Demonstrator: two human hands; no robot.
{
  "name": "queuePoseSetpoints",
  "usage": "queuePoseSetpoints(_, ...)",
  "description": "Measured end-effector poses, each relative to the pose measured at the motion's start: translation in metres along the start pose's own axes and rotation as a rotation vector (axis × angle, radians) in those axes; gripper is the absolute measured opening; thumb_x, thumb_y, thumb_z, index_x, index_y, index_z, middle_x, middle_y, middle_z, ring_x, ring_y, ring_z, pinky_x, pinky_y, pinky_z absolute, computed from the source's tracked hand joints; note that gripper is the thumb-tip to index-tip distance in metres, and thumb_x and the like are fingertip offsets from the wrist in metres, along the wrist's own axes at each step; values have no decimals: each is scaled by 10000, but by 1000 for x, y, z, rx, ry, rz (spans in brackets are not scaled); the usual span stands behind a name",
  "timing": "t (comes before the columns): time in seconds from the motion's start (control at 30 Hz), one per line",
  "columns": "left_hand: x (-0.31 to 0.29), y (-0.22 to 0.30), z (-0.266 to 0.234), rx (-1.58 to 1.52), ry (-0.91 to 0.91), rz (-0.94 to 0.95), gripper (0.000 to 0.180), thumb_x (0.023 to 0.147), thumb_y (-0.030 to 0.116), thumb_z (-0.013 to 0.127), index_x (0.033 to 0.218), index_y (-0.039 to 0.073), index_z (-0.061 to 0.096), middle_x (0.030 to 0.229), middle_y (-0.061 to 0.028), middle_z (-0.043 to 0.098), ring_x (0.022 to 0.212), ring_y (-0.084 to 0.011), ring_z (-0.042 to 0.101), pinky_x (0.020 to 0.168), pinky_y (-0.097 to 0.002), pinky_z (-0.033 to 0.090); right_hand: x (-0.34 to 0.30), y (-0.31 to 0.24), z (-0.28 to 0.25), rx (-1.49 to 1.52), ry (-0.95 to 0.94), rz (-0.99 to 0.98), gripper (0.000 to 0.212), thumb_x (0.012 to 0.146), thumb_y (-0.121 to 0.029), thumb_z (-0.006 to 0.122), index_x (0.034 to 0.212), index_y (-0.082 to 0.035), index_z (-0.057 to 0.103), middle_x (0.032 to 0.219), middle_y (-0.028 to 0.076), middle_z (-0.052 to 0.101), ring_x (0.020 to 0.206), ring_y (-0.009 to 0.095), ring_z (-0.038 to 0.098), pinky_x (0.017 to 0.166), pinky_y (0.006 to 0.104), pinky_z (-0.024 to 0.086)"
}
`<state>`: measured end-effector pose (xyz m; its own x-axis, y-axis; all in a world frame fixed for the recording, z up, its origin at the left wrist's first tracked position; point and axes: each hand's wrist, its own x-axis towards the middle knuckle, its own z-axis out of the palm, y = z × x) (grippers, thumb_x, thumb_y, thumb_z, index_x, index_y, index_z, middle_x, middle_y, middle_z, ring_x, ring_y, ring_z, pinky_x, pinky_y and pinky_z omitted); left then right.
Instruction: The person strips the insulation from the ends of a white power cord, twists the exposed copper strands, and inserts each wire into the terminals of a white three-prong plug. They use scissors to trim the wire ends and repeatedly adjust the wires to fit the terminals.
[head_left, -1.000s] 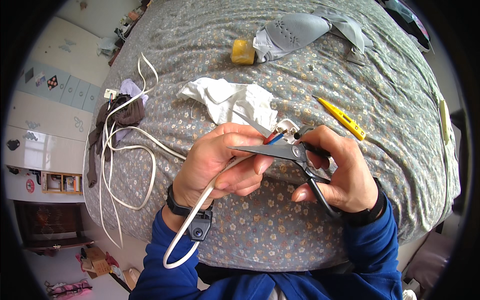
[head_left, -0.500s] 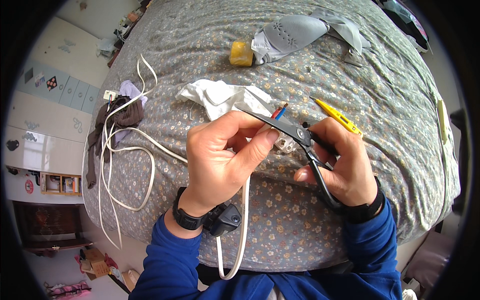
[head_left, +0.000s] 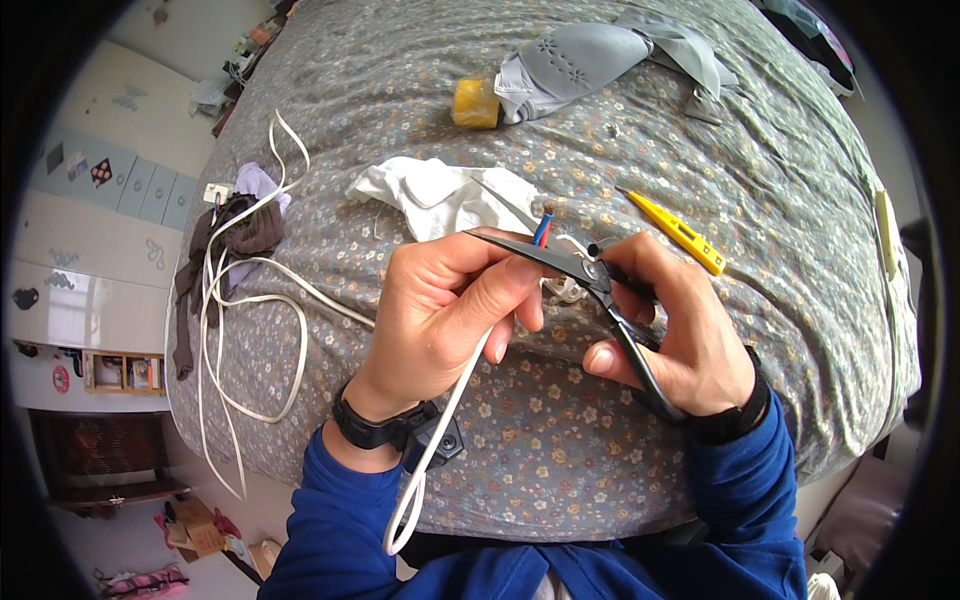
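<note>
My left hand (head_left: pixel 440 310) pinches the end of a white cable (head_left: pixel 440 430), which loops down below my wrist. Red and blue wires (head_left: pixel 544 228) stick up past my fingertips, with bare copper showing at the tip. In my right hand (head_left: pixel 685 335) are black scissors (head_left: pixel 625 325), fingers and thumb at the handles. The blades are parted; one lies across by my left fingertips, in front of the wires, and the other points up behind them. A white plastic piece (head_left: pixel 567 288) shows partly behind the scissors.
A yellow pen-shaped tool (head_left: pixel 680 235) lies right of a white cloth (head_left: pixel 430 195). Farther off are a yellow tape roll (head_left: pixel 475 103) and grey fabric (head_left: pixel 575 68). At left, more white cable (head_left: pixel 303 335) trails over brown cloth (head_left: pixel 255 232) on the flowered bedspread (head_left: pixel 560 430).
The wires have turned more upright, with blue now in front at the top. My left hand has rotated slightly and the cable loop below it has swung left. The scissors remain parted around the wires.
</note>
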<state>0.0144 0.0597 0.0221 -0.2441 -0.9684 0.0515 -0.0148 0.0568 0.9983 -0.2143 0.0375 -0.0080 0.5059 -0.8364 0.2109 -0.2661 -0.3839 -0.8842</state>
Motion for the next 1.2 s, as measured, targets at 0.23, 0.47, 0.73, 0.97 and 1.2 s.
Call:
queuePoseSetpoints(0.23, 2, 3, -6, -71, -92, -60, 242, 998, 212, 602, 1001, -12, 694, 683, -31, 635, 505, -36, 508, 450, -178, 383, 0, 1, -1, 7, -19, -14, 636, 689, -394, 869, 1058, 31, 570, 662, 72, 481, 605, 190, 485, 556, 336, 393)
queuePoseSetpoints(0.47, 1, 2, -6, -26, -77, -32, 241, 990, 220, 619, 1000, -8, 698, 674, -27, 629, 517, -34, 513, 456, -176, 384, -1, 1, 0, 31, -39, 89, 754, 669, -564, 822, 1063, 31, 578, 755, 18, 453, 690, 141, 429, 631, 294, 367)
queuePoseSetpoints(0.73, 1, 5, -10, -58, -115, -58, 216, 971, 200, 647, 996, -7, 702, 693, -21, 640, 538, -39, 528, 468, -172, 395, -2, -10, -7, -46, 1, 13, 595, 687, -359, 866, 1054, 24, 596, 707, 81, 516, 629, 201, 502, 586, 338, 414)
queuePoseSetpoints(0.97, 0, -7, -2, 85, -100, -8, 140, 922, 133, 692, 947, -5, 688, 673, -8, 635, 539, -32, 531, 463, -176, 395, -43, 2, -64, -712, 424, 225, 543, 669, -243, 867, 1081, 3, 612, 806, 93, 581, 730, 248, 576, 678, 367, 471)
queuePoseSetpoints(1.2, -7, -13, 16, 553, -58, 301, 72, 865, 29, 710, 893, -29, 677, 705, -31, 669, 597, -42, 587, 507, -201, 443, -73, 49, -95, -1087, 380, 291, 485, 717, -193, 785, 1134, 14, 650, 1061, 185, 641, 1050, 361, 595, 930, 397, 473)
